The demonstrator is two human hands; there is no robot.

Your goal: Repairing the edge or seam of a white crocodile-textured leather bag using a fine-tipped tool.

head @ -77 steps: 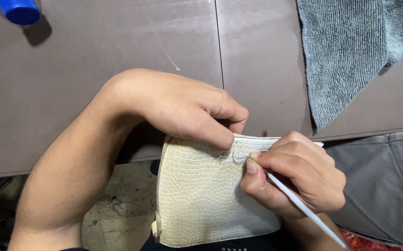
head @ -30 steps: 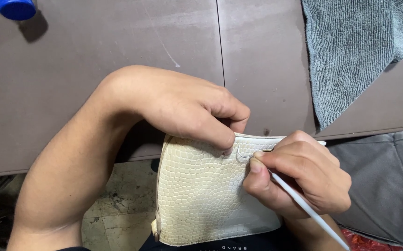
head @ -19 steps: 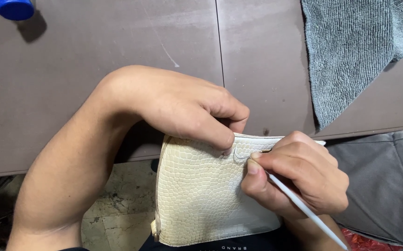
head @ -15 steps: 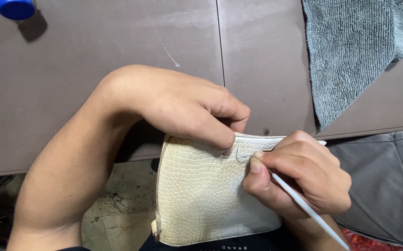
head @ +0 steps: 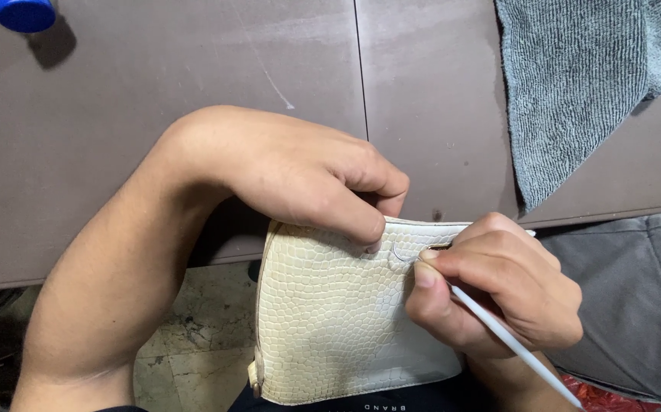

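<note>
A cream, scale-textured leather pouch (head: 330, 328) rests upright on my lap at the table's front edge. My left hand (head: 300, 179) curls over its top edge and grips it, fingertips pressed on the front face. My right hand (head: 494, 294) pinches a thin white stick (head: 513, 343) like a pen, its tip touching the pouch's upper edge next to my left fingertips. The tip itself is hidden behind my thumb.
A brown table (head: 193, 99) with a seam down its middle lies ahead. A grey-green towel (head: 574, 84) hangs at the upper right, a blue cap (head: 21, 14) at the upper left. Grey cloth (head: 635, 305) lies at the right; stone floor (head: 193, 343) shows below.
Almost nothing: my right hand makes tiny shifts with the stick at the pouch's top edge. My left hand keeps its grip.
</note>
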